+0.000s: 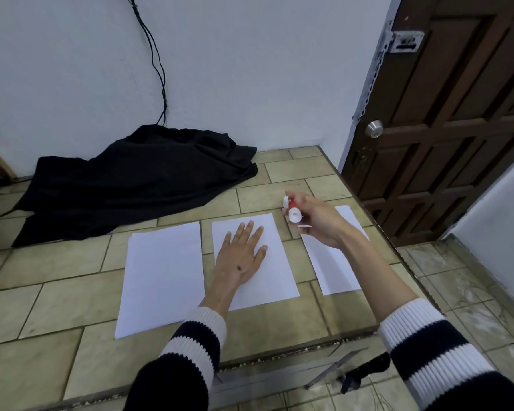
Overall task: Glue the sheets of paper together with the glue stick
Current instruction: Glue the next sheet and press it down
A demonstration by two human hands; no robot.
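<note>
Three white sheets lie side by side on a tiled surface: a left sheet (162, 277), a middle sheet (275, 274) and a right sheet (333, 268). My left hand (239, 258) rests flat on the middle sheet, fingers straight and spread. My right hand (315, 218) hovers above the gap between the middle and right sheets and grips a red and white glue stick (293, 209), whose white end points toward me. My right forearm hides part of the right sheet.
A crumpled black cloth (137, 179) lies at the back left by the white wall. The tiled platform's edge (279, 355) runs along the front and right, with a lower floor beyond. A brown door (445, 114) stands at the right.
</note>
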